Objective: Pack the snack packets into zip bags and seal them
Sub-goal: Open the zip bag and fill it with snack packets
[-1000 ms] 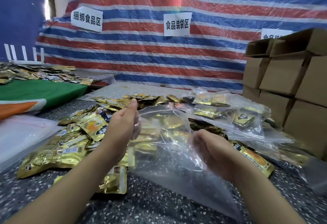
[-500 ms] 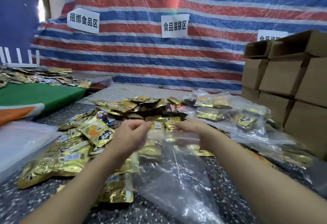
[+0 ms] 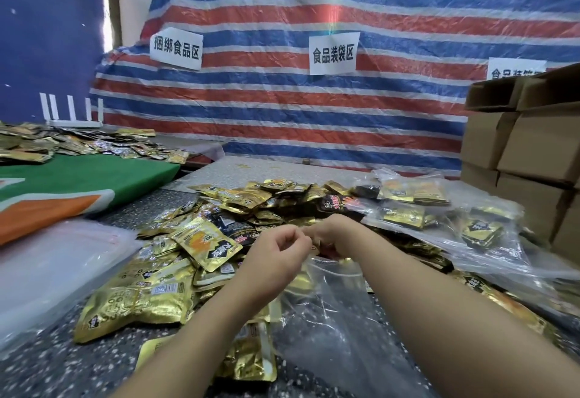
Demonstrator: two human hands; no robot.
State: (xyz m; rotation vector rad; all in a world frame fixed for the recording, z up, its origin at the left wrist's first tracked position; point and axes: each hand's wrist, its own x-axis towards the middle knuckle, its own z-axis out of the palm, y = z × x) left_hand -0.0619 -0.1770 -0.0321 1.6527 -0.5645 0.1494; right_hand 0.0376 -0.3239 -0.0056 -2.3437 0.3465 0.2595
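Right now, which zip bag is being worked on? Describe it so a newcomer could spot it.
Start at the speckled table with its heap of gold snack packets. In front of the heap, both hands meet: left hand, right hand. The zip bag hangs from their fingers, clear and seemingly empty, unlike the filled bags at right.

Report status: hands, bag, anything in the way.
Left hand and right hand both pinching the mouth of the clear zip bag. Bag looks empty, unsealed. Loose gold snack packets crowd the table around it.
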